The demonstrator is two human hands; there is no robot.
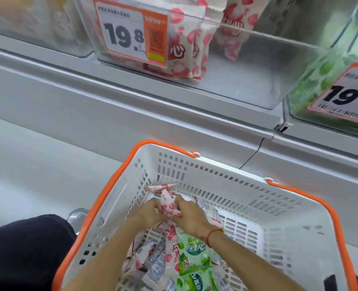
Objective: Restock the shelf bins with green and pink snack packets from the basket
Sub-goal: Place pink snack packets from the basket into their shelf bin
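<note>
A white basket (257, 198) with orange handles sits below the shelf and holds several pink packets and a green packet (191, 261). Both my hands are inside it at its far left corner. My left hand (150, 213) and my right hand (189, 214) grip the same bunch of pink packets (167, 203), fingers curled round it. On the shelf above, a clear bin (247, 66) holds a few upright pink packets (186, 53) at its left. To its right a second clear bin (325, 80) holds green packets.
Orange price tags hang on the pink bin (129, 32) and the green bin (346, 97). A grey shelf ledge (131, 106) runs between bins and basket. My dark trouser leg (26, 253) is at the lower left. Another bin stands at the top left.
</note>
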